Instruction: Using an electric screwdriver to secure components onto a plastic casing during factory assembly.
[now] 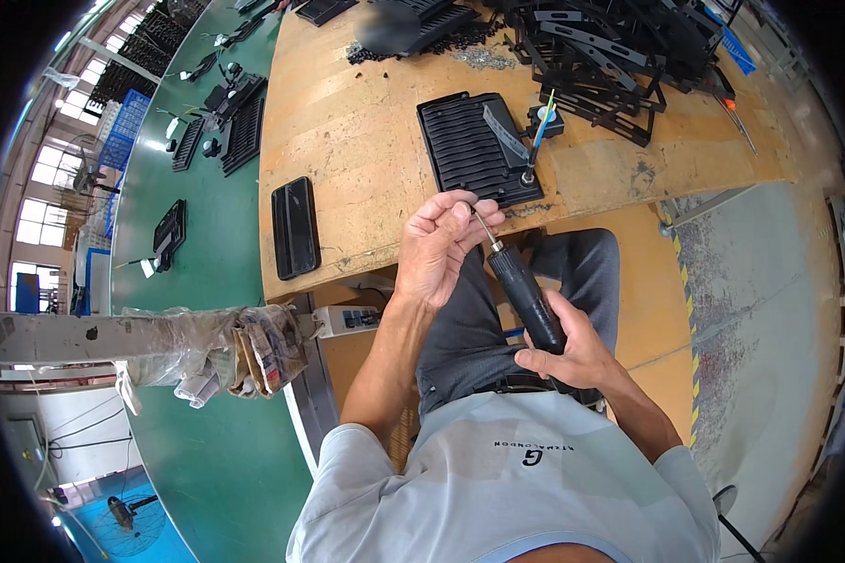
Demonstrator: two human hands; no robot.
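My right hand (577, 349) is wrapped round the black grip of an electric screwdriver (526, 296), whose bit points up and to the left. At the tip of that bit, my left hand (438, 239) pinches something small and dark, probably a screw, mostly hidden by the fingers. Just beyond my hands, at the table's near edge, lies a black ribbed housing (465, 145) with a grey strip across it. A small round-faced part with coloured wires (546, 117) sits at its right side.
A flat black tray-like part (296, 228) lies left on the wooden table (347, 141). Black brackets (601, 56) are heaped at the far right, beside loose screws (483, 58). An orange-handled screwdriver (740, 122) lies right. The green bench (225, 375) carries several assembled units.
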